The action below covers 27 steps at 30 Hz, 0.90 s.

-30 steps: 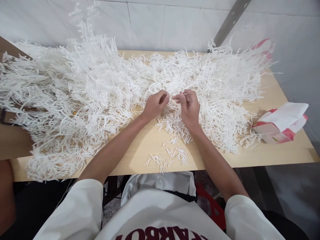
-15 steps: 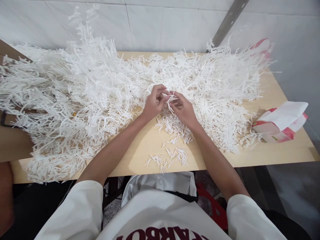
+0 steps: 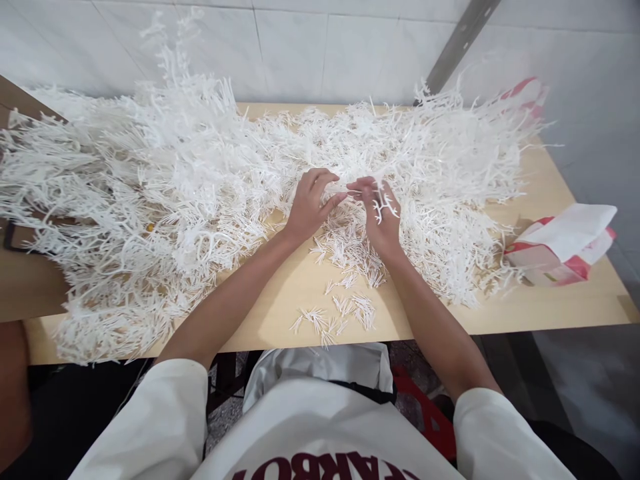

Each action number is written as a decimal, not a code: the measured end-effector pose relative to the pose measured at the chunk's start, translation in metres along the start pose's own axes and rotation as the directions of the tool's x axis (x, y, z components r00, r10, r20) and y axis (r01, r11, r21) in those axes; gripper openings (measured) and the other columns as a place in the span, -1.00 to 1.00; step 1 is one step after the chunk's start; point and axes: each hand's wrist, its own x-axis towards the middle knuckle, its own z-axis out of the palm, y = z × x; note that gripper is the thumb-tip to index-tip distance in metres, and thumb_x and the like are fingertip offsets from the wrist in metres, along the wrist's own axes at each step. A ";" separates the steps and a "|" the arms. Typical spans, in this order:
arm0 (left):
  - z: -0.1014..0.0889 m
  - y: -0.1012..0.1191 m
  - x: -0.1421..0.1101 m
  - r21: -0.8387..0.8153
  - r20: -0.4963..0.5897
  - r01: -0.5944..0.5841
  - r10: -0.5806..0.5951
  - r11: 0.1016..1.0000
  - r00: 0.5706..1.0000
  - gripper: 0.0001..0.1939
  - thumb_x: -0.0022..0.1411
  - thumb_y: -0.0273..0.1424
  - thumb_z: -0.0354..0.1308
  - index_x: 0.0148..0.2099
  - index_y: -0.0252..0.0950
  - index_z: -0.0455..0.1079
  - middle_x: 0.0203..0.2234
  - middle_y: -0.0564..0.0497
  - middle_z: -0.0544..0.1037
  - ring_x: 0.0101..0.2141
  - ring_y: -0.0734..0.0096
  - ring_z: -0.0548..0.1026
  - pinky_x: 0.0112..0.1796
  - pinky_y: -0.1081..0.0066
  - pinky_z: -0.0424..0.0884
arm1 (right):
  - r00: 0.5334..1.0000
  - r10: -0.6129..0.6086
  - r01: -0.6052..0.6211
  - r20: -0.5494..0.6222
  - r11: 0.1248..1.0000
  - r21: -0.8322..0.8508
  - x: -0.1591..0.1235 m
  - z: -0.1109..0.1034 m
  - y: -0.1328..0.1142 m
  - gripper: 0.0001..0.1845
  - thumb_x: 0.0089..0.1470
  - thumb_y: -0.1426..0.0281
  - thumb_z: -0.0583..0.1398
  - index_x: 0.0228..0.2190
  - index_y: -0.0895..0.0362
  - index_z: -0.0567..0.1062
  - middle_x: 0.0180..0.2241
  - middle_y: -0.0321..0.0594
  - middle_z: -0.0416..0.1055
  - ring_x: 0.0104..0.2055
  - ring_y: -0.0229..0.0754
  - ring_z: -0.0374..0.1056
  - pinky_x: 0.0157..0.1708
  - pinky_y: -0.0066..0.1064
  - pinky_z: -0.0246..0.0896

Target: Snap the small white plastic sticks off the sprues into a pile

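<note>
A big heap of white branched plastic sprues covers most of the light wooden table. My left hand and my right hand meet over the heap's near edge, fingers pinched. Both pinch a small white branched plastic piece that stretches between them and lies across the back of my right hand. Short snapped-off white sticks lie under my hands, with a few more clusters close to the table's front edge.
A red and white plastic bag lies at the table's right end. Another red and white bag shows behind the heap at far right. A white tiled wall backs the table. Someone's arm is at the lower left.
My hands came together over the heap, then drew slightly apart. A small branched piece now hangs across my right hand.
</note>
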 end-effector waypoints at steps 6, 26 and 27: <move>0.005 0.000 -0.004 0.089 -0.077 0.072 -0.065 0.993 0.995 -0.62 0.31 -0.04 -0.08 -0.09 -0.20 0.35 -0.12 -0.11 0.47 -0.04 0.19 0.36 0.06 0.11 0.14 | 0.972 -0.005 0.020 -0.235 0.998 0.060 0.002 -0.002 -0.001 -0.74 0.28 0.15 -0.07 -0.13 -0.06 0.30 -0.25 -0.27 0.47 -0.16 -0.20 0.47 -0.07 -0.16 0.41; 0.009 0.192 -0.058 -0.368 0.282 -0.719 0.807 0.590 0.518 -0.71 0.31 -0.53 -0.05 -0.16 -0.21 0.49 -0.09 -0.03 0.52 -0.10 0.42 0.45 -0.19 0.39 0.33 | 0.998 -0.017 0.007 -0.060 0.988 -0.151 -0.003 0.009 0.003 -0.67 0.26 0.12 -0.03 -0.18 -0.01 0.43 -0.15 -0.22 0.43 -0.06 -0.18 0.36 0.04 -0.14 0.30; 0.016 0.200 -0.064 -0.380 0.300 -0.694 0.791 0.612 0.534 -0.70 0.31 -0.53 -0.06 -0.16 -0.19 0.50 -0.08 -0.03 0.52 -0.13 0.42 0.46 -0.22 0.39 0.34 | 0.997 -0.059 0.051 -0.040 0.981 -0.186 -0.003 0.010 0.003 -0.68 0.27 0.14 -0.03 -0.18 -0.02 0.43 -0.16 -0.21 0.42 -0.07 -0.18 0.36 0.01 -0.15 0.30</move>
